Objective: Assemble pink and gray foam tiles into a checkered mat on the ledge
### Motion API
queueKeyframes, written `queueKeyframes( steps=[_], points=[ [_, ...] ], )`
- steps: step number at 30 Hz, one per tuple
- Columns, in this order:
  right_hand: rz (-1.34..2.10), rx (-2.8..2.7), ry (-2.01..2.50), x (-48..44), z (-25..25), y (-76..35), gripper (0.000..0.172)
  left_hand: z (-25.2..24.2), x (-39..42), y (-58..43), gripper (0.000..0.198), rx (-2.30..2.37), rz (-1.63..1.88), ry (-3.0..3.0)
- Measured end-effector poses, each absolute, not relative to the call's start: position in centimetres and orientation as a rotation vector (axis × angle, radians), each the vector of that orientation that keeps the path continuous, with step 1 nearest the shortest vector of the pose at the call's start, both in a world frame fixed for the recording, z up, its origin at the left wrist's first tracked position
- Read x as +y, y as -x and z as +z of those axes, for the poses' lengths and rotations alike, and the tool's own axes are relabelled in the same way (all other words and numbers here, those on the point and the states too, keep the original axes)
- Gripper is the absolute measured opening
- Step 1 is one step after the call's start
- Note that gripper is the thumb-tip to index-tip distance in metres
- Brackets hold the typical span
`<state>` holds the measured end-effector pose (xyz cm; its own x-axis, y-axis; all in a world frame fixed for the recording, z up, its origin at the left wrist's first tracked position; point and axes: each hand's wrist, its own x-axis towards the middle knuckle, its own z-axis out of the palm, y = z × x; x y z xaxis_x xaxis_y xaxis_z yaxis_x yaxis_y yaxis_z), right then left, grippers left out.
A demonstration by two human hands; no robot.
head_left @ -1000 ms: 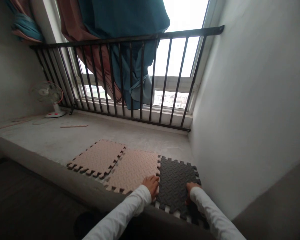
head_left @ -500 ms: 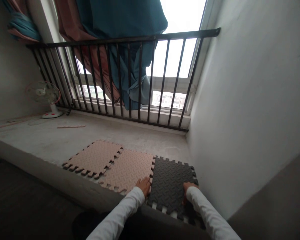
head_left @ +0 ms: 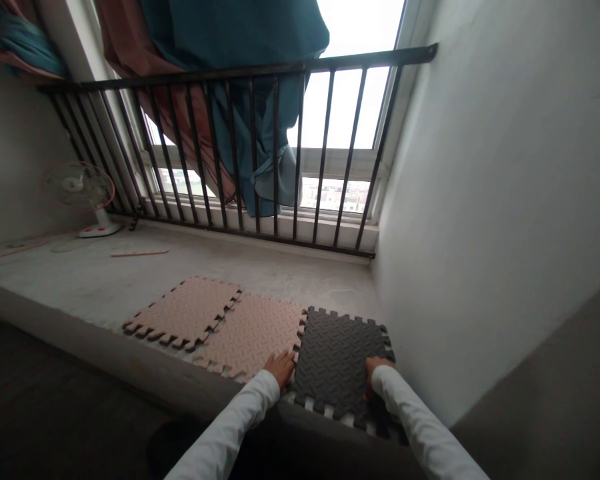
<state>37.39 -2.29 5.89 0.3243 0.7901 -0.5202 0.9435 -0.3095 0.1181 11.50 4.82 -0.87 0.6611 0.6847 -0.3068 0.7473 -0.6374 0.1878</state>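
Three foam mat tiles with jigsaw edges lie in a row on the pale ledge. My left hand rests open, fingers stretched flat, on the near right corner of the middle pink foam tile, beside its seam with the black foam tile. On the right part of that black tile, my right hand is closed with its fingers curled down; the fingertips are partly hidden. Another pink foam tile adjoins the middle one on the left.
A black metal railing runs along the window, with blue and pink curtains hanging there. A fan stands at the far left, and a thin strip lies on the ledge. A white wall rises at the right.
The view has shifted slightly, moving everything a little left and up in the picture. Both hands keep nearly the same places on the tiles.
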Motion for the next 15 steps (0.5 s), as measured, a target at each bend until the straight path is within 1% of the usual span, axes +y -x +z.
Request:
queueKeyframes(
  steps=[3, 9, 13, 15],
  points=[
    [-0.517, 1.543, -2.2, -2.19, 5.67, -37.51, 0.08, -1.09, 4.78, -11.42, 0.047, 1.145, -0.293, -2.592],
    [-0.556, 1.547, -2.192, -2.07, 5.63, -37.57, 0.076, -1.77, 5.04, -11.47, 0.044, 1.118, -0.25, -2.619],
    [-0.552, 1.546, -2.176, -1.98, 5.77, -37.47, 0.081, -1.63, 4.94, -11.41, 0.043, 1.098, -0.264, -2.625],
    [-0.555, 1.542, -2.17, -1.89, 5.75, -37.43, 0.081, -1.52, 4.87, -11.44, 0.042, 1.097, -0.265, -2.627]
  ],
)
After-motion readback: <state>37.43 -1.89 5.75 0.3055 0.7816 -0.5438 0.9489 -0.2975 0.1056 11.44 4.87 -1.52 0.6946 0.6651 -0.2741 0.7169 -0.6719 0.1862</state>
